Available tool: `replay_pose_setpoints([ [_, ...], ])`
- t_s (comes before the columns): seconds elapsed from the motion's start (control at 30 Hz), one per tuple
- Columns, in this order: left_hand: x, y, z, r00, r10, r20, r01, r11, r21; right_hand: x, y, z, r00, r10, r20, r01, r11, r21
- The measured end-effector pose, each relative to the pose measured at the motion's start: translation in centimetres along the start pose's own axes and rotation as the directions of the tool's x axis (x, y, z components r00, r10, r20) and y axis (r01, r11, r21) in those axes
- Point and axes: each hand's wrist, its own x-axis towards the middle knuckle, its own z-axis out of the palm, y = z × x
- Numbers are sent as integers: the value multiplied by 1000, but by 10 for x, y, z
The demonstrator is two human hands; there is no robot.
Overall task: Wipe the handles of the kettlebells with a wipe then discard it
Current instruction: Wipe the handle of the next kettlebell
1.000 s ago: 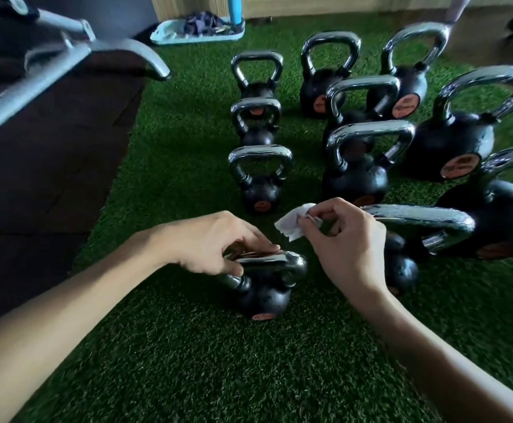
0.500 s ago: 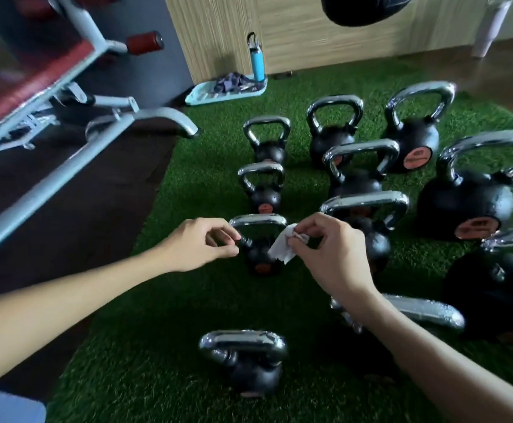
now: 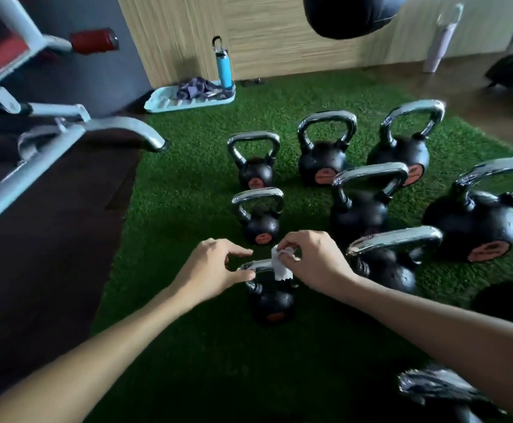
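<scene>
Several black kettlebells with chrome handles stand on green turf. The small kettlebell (image 3: 272, 302) closest to me sits under my hands. My right hand (image 3: 313, 261) pinches a small white wipe (image 3: 281, 265) and holds it against the right part of that kettlebell's handle (image 3: 256, 265). My left hand (image 3: 209, 267) touches the handle's left end with thumb and fingertips, fingers loosely curled. Beyond it stand two more small kettlebells (image 3: 259, 219), (image 3: 253, 161). Bigger ones (image 3: 360, 206) fill the right side.
A grey steel bench frame (image 3: 65, 129) stands over the dark floor at left. A pale blue tray (image 3: 188, 97) with a cloth and a blue bottle (image 3: 223, 64) sits by the wooden wall. A black punching bag (image 3: 353, 13) hangs above. Open turf lies in front of me.
Both hands left the first small kettlebell and moved forward to the one behind it. The wipe now rests on this handle and my left hand touches its left end. The view tilted up.
</scene>
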Motion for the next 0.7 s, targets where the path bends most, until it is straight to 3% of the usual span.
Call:
replay_pose_setpoints([
  [0.13,23,-27,17,992,123,-5,-122,986,-112,5,-3,30,991,-36,-125,31,999,-42],
  [0.27,29,-37,21,991,128,-34,-132,967,-218,-4,-10,45,963,-143,-228,75,956,-284],
  [0.47,28,-44,31,992,114,-60,-124,968,-217,-11,-23,51,975,-213,-68,164,887,-432],
  [0.7,30,-35,20,988,154,-26,-156,982,-106,-18,-8,53,958,-111,-263,17,942,-336],
])
